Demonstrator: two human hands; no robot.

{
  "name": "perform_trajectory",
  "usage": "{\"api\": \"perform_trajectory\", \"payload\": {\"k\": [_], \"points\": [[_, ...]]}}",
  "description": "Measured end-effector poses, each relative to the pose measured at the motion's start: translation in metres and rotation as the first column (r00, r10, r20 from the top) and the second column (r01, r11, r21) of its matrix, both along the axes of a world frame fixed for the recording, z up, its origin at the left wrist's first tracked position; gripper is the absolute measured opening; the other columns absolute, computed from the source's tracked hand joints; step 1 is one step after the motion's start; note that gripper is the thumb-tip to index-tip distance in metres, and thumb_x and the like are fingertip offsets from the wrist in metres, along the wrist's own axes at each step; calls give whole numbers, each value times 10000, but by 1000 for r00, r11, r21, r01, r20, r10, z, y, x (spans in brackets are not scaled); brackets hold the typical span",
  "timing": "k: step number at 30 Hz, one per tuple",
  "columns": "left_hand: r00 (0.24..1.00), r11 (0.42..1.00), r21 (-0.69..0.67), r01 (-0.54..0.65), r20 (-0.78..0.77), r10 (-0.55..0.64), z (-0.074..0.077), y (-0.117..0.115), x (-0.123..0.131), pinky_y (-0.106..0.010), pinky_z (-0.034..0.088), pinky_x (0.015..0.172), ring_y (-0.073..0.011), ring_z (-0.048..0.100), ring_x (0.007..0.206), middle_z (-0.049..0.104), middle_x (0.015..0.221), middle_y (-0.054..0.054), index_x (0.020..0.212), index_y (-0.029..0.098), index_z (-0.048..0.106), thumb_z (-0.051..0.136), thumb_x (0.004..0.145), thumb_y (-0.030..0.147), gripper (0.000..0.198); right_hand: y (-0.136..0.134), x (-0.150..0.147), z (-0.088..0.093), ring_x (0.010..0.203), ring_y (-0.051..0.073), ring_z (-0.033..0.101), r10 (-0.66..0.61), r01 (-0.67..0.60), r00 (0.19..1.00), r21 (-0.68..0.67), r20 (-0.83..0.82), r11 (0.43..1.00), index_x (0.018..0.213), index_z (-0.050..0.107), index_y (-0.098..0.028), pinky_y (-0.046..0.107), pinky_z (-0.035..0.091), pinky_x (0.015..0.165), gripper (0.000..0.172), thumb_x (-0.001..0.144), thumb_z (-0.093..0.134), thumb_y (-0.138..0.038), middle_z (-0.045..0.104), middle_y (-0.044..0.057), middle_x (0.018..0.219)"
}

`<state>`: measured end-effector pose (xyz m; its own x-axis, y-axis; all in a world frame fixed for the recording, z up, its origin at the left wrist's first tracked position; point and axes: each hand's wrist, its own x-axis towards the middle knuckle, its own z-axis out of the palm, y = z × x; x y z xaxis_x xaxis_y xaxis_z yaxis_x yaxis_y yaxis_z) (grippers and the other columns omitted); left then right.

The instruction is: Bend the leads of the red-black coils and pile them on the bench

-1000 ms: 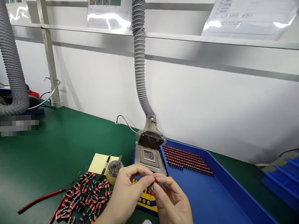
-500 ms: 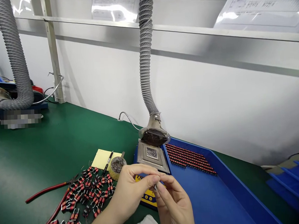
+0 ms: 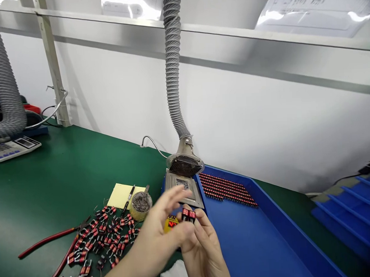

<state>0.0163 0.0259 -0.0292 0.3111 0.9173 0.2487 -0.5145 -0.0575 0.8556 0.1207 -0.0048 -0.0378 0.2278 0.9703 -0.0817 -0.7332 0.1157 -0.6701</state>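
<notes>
The red-and-black coil component (image 3: 188, 215) sits at the fingertips of the right hand (image 3: 204, 252), pinched between thumb and fingers, raised above the bench. The left hand (image 3: 157, 239) is blurred and loosely open, fingers spread up and away from the thumb; its thumb lies just below the component, and whether it touches cannot be told.

Behind the hands stands a heating unit with a metal top plate (image 3: 171, 182) and a yellow control panel (image 3: 170, 224) with a lit red display. The left fingers cross in front of the plate, and both hands hide much of the panel. A fume hood (image 3: 185, 165) on a grey ribbed hose (image 3: 173, 73) hangs over the plate's far end. To the right lies a blue tray (image 3: 254, 245), with rows of similar components (image 3: 228, 191) in its far left part. To the left, a loose heap of coils (image 3: 100, 236) lies beside red-handled pliers (image 3: 48, 240); beyond the heap are yellow paper (image 3: 116, 194), a pen (image 3: 129, 198) and a round tub (image 3: 141, 207) of grey bits. A white cloth (image 3: 175, 274) lies at the near edge.

The component's two red blocks stand side by side, their faces toward the near side; the pair runs left to right, dipping slightly toward the right.
</notes>
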Motion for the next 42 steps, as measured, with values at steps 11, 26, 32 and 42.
{"api": "perform_trajectory", "payload": {"k": [11,26,32,42], "points": [[938,934,-92,345,7,-345,6,-10,1,-324,470,869,-173,669,873,688,973,-26,1381,261,270,722,823,222,719,-5,39,1,638,125,532,22,-70,926,115,376,991,1000,746,-265,227,477,587,392,683,812,-487,584,12,810],[876,915,-60,398,-271,-399,10,-6,-10,-322,453,842,-171,628,887,683,975,-13,1355,295,443,680,811,155,609,-6,63,12,518,103,468,-210,89,817,243,537,966,694,741,-209,213,417,499,216,796,751,-398,491,-16,579],[896,917,-89,389,-194,-399,9,-7,-8,-297,443,837,-177,622,952,691,1006,-7,1335,316,468,699,814,183,585,-8,58,10,544,138,564,-9,-198,704,209,710,958,840,800,-249,258,468,530,237,789,738,-471,568,12,655],[891,921,-101,376,-235,-389,9,-8,-6,-298,455,845,-178,622,938,696,996,-11,1267,282,540,693,796,180,505,-8,42,10,472,73,473,65,-174,836,153,544,973,693,739,-233,198,393,486,166,800,761,-358,531,-32,587]]}}
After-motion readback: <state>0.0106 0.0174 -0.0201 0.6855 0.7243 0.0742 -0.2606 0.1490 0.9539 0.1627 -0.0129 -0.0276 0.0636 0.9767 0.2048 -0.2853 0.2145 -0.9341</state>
